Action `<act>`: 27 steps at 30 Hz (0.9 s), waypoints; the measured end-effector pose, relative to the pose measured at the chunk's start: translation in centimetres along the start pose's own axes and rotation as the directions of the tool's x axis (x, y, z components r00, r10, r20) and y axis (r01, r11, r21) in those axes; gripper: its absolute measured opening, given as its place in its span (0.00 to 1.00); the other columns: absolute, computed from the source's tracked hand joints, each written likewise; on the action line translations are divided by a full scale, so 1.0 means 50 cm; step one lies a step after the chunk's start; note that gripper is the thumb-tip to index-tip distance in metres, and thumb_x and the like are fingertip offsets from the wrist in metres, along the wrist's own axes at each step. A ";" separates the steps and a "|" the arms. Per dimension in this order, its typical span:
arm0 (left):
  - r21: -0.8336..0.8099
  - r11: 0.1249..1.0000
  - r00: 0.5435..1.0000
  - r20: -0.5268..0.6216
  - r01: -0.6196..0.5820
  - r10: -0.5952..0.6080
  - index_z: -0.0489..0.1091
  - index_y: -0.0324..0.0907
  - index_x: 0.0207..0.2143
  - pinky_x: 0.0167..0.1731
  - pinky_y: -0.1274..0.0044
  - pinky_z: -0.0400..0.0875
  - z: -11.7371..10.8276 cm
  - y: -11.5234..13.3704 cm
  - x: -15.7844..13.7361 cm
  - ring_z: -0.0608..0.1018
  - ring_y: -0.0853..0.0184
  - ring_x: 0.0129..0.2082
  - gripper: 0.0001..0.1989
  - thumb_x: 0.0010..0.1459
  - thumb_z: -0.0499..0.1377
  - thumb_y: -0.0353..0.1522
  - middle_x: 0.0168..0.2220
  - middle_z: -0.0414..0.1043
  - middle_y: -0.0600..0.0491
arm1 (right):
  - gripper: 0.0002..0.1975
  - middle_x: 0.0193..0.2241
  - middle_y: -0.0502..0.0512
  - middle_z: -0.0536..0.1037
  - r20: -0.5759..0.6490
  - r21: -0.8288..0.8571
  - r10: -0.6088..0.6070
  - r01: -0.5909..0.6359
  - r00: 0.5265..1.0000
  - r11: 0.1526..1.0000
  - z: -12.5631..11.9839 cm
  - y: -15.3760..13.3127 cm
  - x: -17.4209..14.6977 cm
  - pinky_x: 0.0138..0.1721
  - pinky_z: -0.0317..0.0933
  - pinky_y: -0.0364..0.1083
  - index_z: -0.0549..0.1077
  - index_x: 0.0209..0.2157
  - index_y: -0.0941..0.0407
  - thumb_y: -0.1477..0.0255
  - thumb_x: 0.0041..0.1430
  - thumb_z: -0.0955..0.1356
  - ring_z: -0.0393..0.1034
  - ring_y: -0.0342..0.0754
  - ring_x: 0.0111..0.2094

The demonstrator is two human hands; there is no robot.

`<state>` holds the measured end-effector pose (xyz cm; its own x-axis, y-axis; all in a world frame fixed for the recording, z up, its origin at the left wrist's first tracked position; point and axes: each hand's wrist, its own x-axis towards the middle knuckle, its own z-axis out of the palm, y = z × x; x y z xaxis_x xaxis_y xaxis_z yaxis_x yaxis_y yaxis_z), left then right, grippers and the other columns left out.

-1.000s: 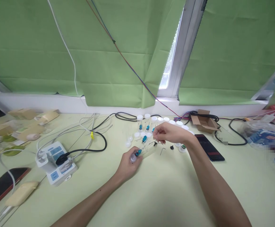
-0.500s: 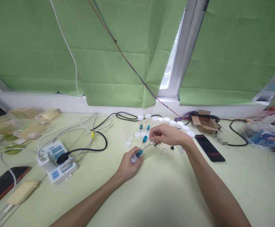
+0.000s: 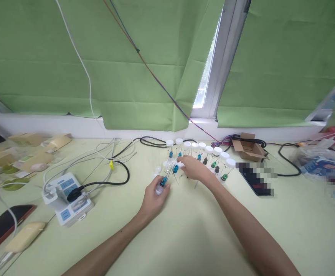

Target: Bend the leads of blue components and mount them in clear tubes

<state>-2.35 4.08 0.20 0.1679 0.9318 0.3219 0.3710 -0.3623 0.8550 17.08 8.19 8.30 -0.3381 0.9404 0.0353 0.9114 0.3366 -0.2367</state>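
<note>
Consists of a pale green worktop (image 3: 181, 237). Carries white-capped tubes (image 3: 230, 164) and an open cardboard box (image 3: 249, 155) near the rear edge. Supports a power strip (image 3: 68, 184) and a red-edged phone (image 3: 4, 227) toward the left edge and a dark phone (image 3: 258, 182) toward the right.

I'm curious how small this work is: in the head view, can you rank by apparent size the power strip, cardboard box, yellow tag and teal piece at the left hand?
1. Power strip
2. Cardboard box
3. Teal piece at the left hand and yellow tag: both tiny, too close to rank.
</note>
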 end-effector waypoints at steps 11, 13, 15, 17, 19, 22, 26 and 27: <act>-0.003 1.000 0.999 0.035 0.025 -0.025 0.63 0.42 0.32 0.31 0.79 0.60 0.004 -0.011 -0.002 0.65 0.69 0.28 0.07 0.57 0.57 0.36 0.27 0.61 0.58 | 0.21 0.42 0.67 0.72 0.016 -0.198 0.177 -0.171 0.984 0.965 0.086 -0.005 0.018 0.36 0.62 0.46 0.61 0.53 0.59 0.86 0.58 0.58 0.73 0.56 0.42; -0.008 1.000 0.999 0.037 0.026 -0.026 0.63 0.42 0.32 0.31 0.79 0.60 0.005 -0.012 -0.002 0.65 0.69 0.28 0.07 0.57 0.57 0.36 0.27 0.61 0.58 | 0.18 0.40 0.65 0.74 0.022 -0.193 0.176 -0.168 0.984 0.967 0.088 0.000 0.019 0.36 0.62 0.46 0.63 0.51 0.59 0.84 0.60 0.58 0.73 0.57 0.43; -0.010 0.999 0.999 0.042 0.034 -0.033 0.63 0.42 0.32 0.30 0.79 0.60 0.005 -0.012 -0.002 0.65 0.69 0.28 0.08 0.57 0.57 0.36 0.27 0.61 0.58 | 0.16 0.41 0.65 0.74 0.022 -0.186 0.171 -0.164 0.985 0.969 0.089 0.003 0.020 0.36 0.62 0.46 0.64 0.50 0.58 0.82 0.61 0.59 0.73 0.57 0.43; -0.010 0.999 0.998 0.045 0.037 -0.037 0.63 0.42 0.32 0.30 0.79 0.60 0.006 -0.010 -0.002 0.65 0.69 0.28 0.07 0.57 0.57 0.36 0.27 0.61 0.58 | 0.15 0.42 0.65 0.74 0.018 -0.180 0.168 -0.162 0.986 0.970 0.089 0.005 0.020 0.35 0.62 0.46 0.64 0.50 0.57 0.80 0.62 0.59 0.73 0.57 0.43; -0.012 0.999 0.998 0.046 0.034 -0.034 0.64 0.42 0.32 0.30 0.79 0.60 0.006 -0.009 -0.002 0.65 0.69 0.28 0.07 0.57 0.57 0.36 0.27 0.62 0.58 | 0.15 0.42 0.64 0.74 0.014 -0.172 0.169 -0.164 0.986 0.971 0.091 0.006 0.021 0.35 0.62 0.46 0.63 0.50 0.56 0.80 0.62 0.60 0.73 0.57 0.43; -0.014 0.999 0.999 0.044 0.032 -0.032 0.64 0.42 0.33 0.31 0.79 0.60 0.006 -0.009 -0.001 0.66 0.68 0.28 0.07 0.56 0.57 0.36 0.28 0.63 0.57 | 0.15 0.40 0.64 0.75 0.013 -0.162 0.172 -0.168 0.985 0.972 0.094 0.005 0.022 0.35 0.62 0.47 0.64 0.50 0.56 0.79 0.62 0.60 0.73 0.57 0.43; -0.009 0.999 0.998 0.053 0.040 -0.040 0.64 0.42 0.32 0.31 0.79 0.61 0.007 -0.011 -0.001 0.66 0.69 0.28 0.07 0.56 0.57 0.36 0.27 0.63 0.57 | 0.12 0.40 0.64 0.76 0.016 -0.152 0.178 -0.173 0.984 0.973 0.096 0.008 0.025 0.36 0.61 0.46 0.67 0.45 0.57 0.80 0.61 0.61 0.73 0.56 0.43; -0.008 0.999 0.998 0.056 0.040 -0.040 0.63 0.42 0.32 0.31 0.79 0.61 0.007 -0.011 0.000 0.66 0.69 0.28 0.07 0.56 0.57 0.36 0.27 0.62 0.58 | 0.11 0.41 0.64 0.75 0.015 -0.149 0.178 -0.174 0.984 0.973 0.095 0.009 0.026 0.36 0.61 0.46 0.67 0.45 0.57 0.80 0.62 0.61 0.73 0.56 0.43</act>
<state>-2.26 4.26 -0.43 0.2036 0.9427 0.2643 0.3701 -0.3240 0.8707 15.93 9.31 3.61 -0.1735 0.9846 -0.0222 0.9810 0.1708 -0.0915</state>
